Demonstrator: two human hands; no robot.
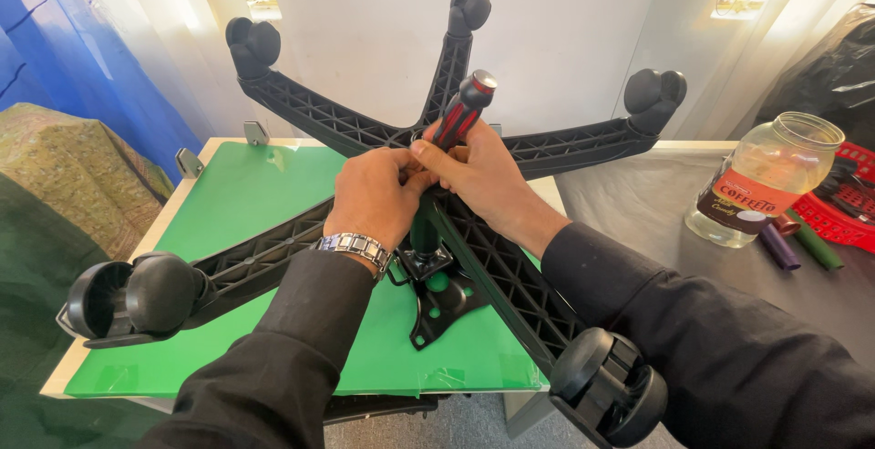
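The left hand (374, 196) and the right hand (474, 171) are pressed together at the hub of a black five-arm chair base (346, 125), which stands upside down over a green board (246, 185) on the table (638, 198). The right hand is closed around a screwdriver with a red and black handle (465, 107); its tip is hidden between the hands. The left hand's fingers are curled at the hub; what they pinch I cannot tell. Castor wheels (132, 299) stick out past the near edge of the board. Near the right edge of the table stand an empty glass jar (770, 180) and a red basket (843, 207), well apart from the hands.
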